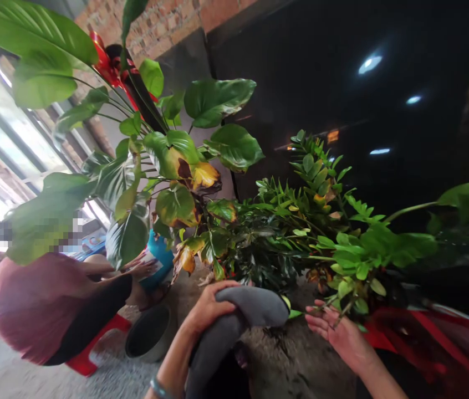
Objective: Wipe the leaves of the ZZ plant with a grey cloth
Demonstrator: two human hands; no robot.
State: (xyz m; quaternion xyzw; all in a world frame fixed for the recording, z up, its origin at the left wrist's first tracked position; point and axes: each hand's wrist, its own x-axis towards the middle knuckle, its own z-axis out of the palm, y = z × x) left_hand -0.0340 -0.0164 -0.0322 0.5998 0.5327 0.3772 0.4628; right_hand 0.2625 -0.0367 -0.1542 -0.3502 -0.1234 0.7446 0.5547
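My left hand [212, 309] rests over my bent knee, which is covered in grey cloth [257, 306]. Its fingers lie along the cloth and hold nothing. To the right, my right hand [338, 332] is palm up with its fingers stretched out. Thin stems of a leafy green plant [361, 252] hang against those fingers, which are not closed round them. A small green leaf [295, 313] shows between my knee and my right fingertips. Low foliage with some browned leaves [317, 277] stands just beyond both hands.
A tall broad-leaved plant [172, 149] with yellowed leaves and a red ribbon [105, 61] rises ahead. At left, a person in a pink top [39, 302] sits on a red stool [82, 360] beside a dark bucket [151, 335]. Red material [434, 343] lies right. A dark glossy wall [321, 83] stands behind.
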